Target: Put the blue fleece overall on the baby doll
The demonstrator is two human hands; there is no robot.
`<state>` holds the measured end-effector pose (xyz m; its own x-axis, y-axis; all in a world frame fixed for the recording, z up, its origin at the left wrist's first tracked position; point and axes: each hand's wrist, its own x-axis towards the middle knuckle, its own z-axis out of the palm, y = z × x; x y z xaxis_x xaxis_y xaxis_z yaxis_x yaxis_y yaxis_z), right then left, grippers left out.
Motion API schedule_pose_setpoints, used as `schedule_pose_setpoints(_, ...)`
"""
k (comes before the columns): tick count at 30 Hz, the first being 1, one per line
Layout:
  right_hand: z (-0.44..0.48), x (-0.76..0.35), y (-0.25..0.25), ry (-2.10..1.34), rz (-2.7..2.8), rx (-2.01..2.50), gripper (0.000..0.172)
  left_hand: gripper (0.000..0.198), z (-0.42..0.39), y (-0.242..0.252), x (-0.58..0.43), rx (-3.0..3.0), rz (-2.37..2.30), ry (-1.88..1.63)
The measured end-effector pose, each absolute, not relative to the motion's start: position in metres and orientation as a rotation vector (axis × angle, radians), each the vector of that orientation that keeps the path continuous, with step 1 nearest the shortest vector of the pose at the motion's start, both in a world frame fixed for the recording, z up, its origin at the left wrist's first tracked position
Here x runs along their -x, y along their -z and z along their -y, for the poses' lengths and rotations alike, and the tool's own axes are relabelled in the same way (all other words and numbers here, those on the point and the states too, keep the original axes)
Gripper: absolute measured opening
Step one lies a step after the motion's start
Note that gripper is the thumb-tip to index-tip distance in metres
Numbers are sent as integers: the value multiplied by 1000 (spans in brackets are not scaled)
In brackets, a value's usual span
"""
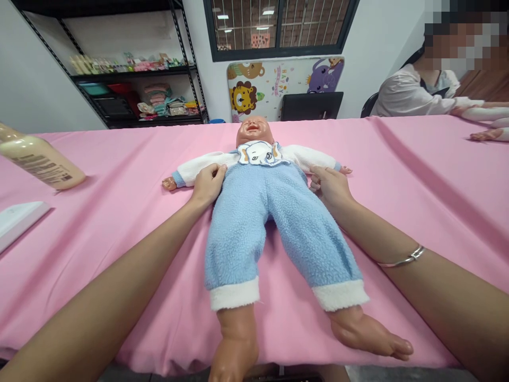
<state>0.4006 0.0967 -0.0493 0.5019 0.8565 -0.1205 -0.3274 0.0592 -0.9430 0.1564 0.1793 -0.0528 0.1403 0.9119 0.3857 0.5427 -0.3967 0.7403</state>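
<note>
A baby doll (254, 130) lies on its back on the pink-covered table, head away from me and bare feet toward me. It wears fleecy light-blue trousers (238, 228) with white cuffs, pulled high under an elephant-face bib (260, 153), and a white-sleeved top (202, 167) with blue cuffs. My left hand (209, 184) is closed in a pinch at the trousers' upper left edge, below the doll's arm. On the opposite side my right hand (330, 187) has its fingers curled against the trousers' upper right edge. The fabric between the fingertips is mostly hidden.
A lotion bottle (43, 162) leans into view at left, above a white box-like object (22, 223). Behind the table are a black shelf rack (135, 71) and a dark monitor (312, 106). A person (413, 90) sits at far right beside another doll's limbs (489, 114).
</note>
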Motion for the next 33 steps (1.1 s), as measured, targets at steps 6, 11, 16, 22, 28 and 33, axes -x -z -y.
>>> schedule_pose_setpoints(6, -96, -399, 49, -959, 597, 1242, 15, 33, -180, 53, -156, -1998, -1389, -1160)
schedule_pose_setpoints(11, -95, -399, 48, -953, 592, 1237, 16, 34, -180, 54, -156, -2001, -1393, -1161)
schedule_pose_setpoints(16, -95, -399, 47, -949, 589, 1245, 18, 34, -180, 53, -156, -2003, -1395, -1160)
schedule_pose_setpoints(22, -95, -398, 45, -963, 572, 1254, 19, 33, -181, 54, -156, -2004, -1384, -1166)
schedule_pose_setpoints(28, -95, -400, 47, -980, 560, 1257, 15, 33, -180, 54, -156, -2006, -1379, -1160)
schedule_pose_setpoints(33, -97, -400, 47, -988, 568, 1266, 10, 34, -180, 54, -156, -2004, -1393, -1162)
